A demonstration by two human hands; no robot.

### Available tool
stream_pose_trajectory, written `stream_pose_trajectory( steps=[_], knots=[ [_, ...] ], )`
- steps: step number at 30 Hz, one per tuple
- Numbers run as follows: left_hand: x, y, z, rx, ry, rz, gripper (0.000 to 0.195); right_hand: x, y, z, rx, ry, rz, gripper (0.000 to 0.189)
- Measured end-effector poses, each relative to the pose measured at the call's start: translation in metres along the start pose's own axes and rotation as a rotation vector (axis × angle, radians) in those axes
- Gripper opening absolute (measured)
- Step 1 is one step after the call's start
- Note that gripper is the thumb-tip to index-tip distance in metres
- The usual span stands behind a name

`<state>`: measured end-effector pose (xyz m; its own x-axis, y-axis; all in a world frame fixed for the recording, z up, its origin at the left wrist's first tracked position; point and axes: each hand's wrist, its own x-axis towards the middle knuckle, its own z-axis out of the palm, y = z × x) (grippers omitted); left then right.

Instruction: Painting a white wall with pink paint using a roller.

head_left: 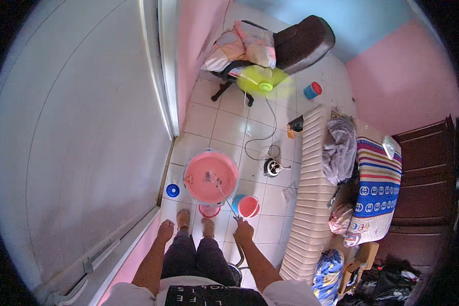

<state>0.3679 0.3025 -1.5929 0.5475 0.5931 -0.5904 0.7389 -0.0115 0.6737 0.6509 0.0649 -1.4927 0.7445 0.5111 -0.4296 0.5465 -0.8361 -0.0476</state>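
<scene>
In my right hand (244, 231) is the handle of a thin rod with a hose running down behind it; the hand is shut on it. The rod reaches over a large round tub (211, 177) with a pink, liquid-looking surface and a small dark patch at its middle. Left of my feet, my left hand (166, 231) is curled and raised, and whether it holds anything small is unclear. A blue bucket (248, 206) with pink contents stands just beyond my right hand. Between my feet and the tub lies a pink round lid or basin (209, 210).
A blue round lid (172, 190) lies left of the tub. A spinning green fan (265, 86) stands before an office chair (304, 44). Its cable (260, 140) crosses the tiles. A mattress (309, 199) stands on edge at right; a grey door (84, 153) is at left.
</scene>
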Motion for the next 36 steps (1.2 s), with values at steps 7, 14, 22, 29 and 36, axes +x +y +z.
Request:
stream_pose_trajectory(
  steps=[7,14,22,29,36],
  knots=[
    [0.023,-0.046,-0.008,0.640,-0.113,0.442,0.017,-0.007,0.006,-0.024,-0.038,-0.157,0.030,0.020],
    [0.038,-0.067,-0.015,0.377,0.026,0.095,0.011,0.002,0.073,-0.057,0.189,-0.360,-0.029,0.025],
    [-0.003,-0.033,0.003,0.142,0.224,0.182,0.015,0.024,0.143,-0.078,0.117,-0.358,0.024,0.038],
    [-0.139,0.013,0.102,-0.733,0.317,-0.080,0.024,0.081,0.170,-0.128,0.124,-0.393,0.003,0.049],
    [-0.301,0.028,0.261,-0.155,0.763,-0.624,0.016,0.148,0.185,-0.108,-0.283,-0.445,-0.612,0.050]
  ],
)
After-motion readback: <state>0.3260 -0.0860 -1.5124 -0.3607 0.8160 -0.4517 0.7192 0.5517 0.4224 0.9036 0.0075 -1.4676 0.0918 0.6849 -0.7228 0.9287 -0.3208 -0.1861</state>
